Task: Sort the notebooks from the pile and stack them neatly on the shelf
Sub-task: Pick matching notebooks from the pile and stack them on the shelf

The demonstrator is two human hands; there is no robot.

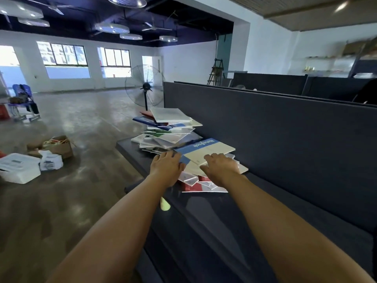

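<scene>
A messy pile of notebooks [169, 129] lies at the far end of a dark shelf [204, 211]. Nearer to me is a smaller heap with red and white covers [201, 184]. On top of that heap lies a white notebook with a blue spine band [206, 150] printed "Notebook". My left hand [166, 168] holds the near left edge of this notebook at the blue band. My right hand [221, 168] rests on the notebook's near right part, fingers bent over it.
A tall dark partition [285, 139] rises right behind the shelf. On the floor to the left stand a cardboard box [55, 146], a white container [19, 167] and a white bag [50, 161]. A pedestal fan [145, 88] stands beyond the pile.
</scene>
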